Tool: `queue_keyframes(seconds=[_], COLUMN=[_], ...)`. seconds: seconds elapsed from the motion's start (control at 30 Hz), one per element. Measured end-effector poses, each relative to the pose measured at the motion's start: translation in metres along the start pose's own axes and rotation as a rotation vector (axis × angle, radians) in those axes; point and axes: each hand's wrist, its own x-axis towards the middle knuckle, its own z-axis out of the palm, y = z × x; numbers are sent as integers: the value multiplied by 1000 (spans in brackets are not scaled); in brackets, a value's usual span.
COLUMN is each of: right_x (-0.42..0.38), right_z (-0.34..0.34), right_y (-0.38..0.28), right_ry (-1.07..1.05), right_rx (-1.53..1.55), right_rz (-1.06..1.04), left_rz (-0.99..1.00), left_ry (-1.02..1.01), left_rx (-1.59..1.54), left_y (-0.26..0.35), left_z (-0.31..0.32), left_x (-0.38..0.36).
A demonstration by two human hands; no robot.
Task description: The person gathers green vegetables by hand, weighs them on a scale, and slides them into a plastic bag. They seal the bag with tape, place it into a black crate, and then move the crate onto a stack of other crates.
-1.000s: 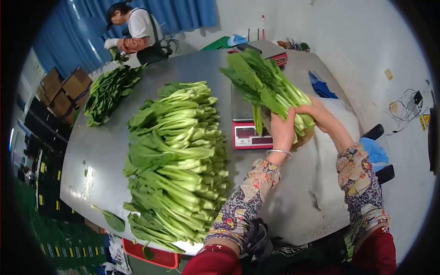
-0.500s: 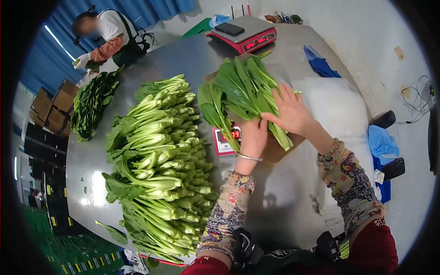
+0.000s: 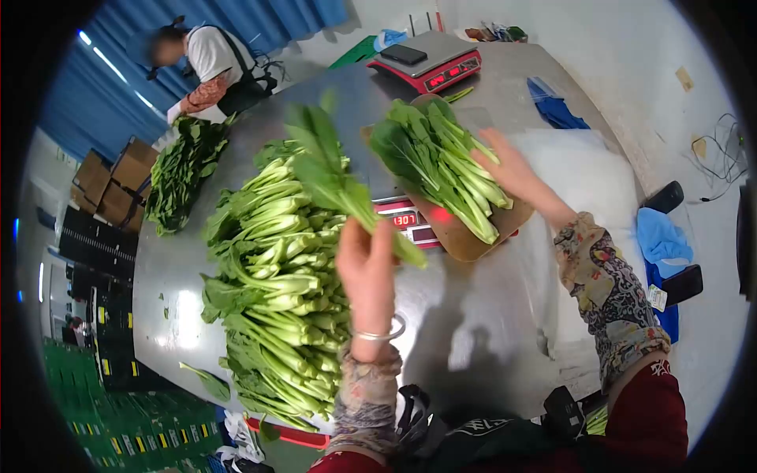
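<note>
So the left hand (image 3: 367, 256) has a small sprig of leafy greens (image 3: 335, 185) pinched between thumb and fingers, stem end down toward the wearer and leaves pointing away, a bit blurry. It's up over the right edge of the big pile of greens (image 3: 276, 264), which sits on the metal table (image 3: 169, 292) with most of its pale stems facing right.

The right hand (image 3: 516, 169) is spread loosely, not gripping anything, with its fingertips right by a bunch of greens (image 3: 453, 169). Honestly can't tell if they're touching it. That bunch lies on a brown board (image 3: 471, 246) on top of a red scale (image 3: 404, 219) with its display lit, digits upside down from this side.

Farther back there's a second scale (image 3: 426, 67), also lit, with a phone (image 3: 404, 54) lying on it. Clear plastic sheets (image 3: 587, 177) are just right of the right hand, and a blue cloth (image 3: 556, 106) is past them. Over at the far left, a co-worker (image 3: 217, 67) leans over a darker heap of leaves (image 3: 185, 177).
</note>
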Motion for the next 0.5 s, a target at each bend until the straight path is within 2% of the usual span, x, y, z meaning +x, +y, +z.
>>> queue_keyframes(seconds=[0.03, 0.13, 0.17, 0.23, 0.3, 0.4, 0.47, 0.5], right_x=[2, 9, 9, 8, 12, 19, 22, 23], right_z=[-4, -16, -17, -20, -21, -4, -2, 0], right_y=[3, 27, 34, 36, 33, 48, 45, 42], right_ry=[30, 91, 82, 40, -20, 40, -68, -126], right_rx=[1, -18, -38, -87, -141, -166, -207, -230], right_rz=[36, 104, 93, 84, 89, -72, -18, 11], left_rz=[95, 246, 232, -2, -27, 460, 592, 382], left_ry=[70, 281, 274, 467, 571, 719, 460, 305], left_rx=[-75, 58, 85, 303, 783, 1131, 804, 559], left_y=[19, 40, 37, 18, 12, 19, 15, 12], left_z=[-12, -75, -102, -154, -179, -137, -101, -79], left_x=[-6, 0, 6, 28, 29, -6, -22, -31])
